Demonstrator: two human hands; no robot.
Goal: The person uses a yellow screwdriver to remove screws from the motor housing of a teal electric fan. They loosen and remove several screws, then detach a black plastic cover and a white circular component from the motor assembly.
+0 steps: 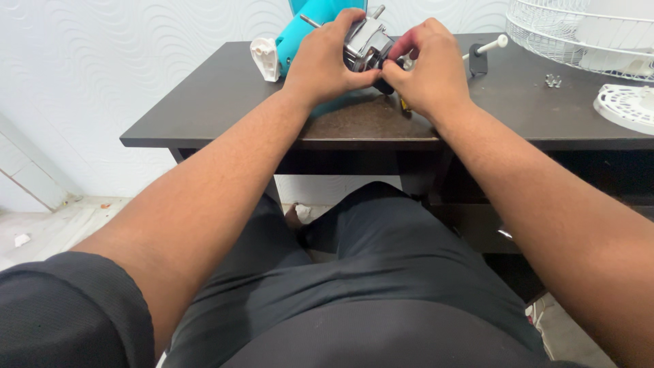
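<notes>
A metal fan motor (368, 42) with a thin shaft sticks out of a turquoise fan housing (300, 31) lying on the dark table (218, 102). My left hand (323, 61) wraps over the motor from the left and holds it. My right hand (426, 68) presses against the motor's right side, its fingers pinched on a small black part (385, 86) next to the motor. A white plastic piece (266, 58) caps the housing's left end.
A white wire fan grille (579, 34) lies at the table's back right, with a white round plastic cover (627, 105) in front of it. A black piece with a white rod (484, 54) and small metal bits (553, 80) lie nearby. A textured white wall stands behind.
</notes>
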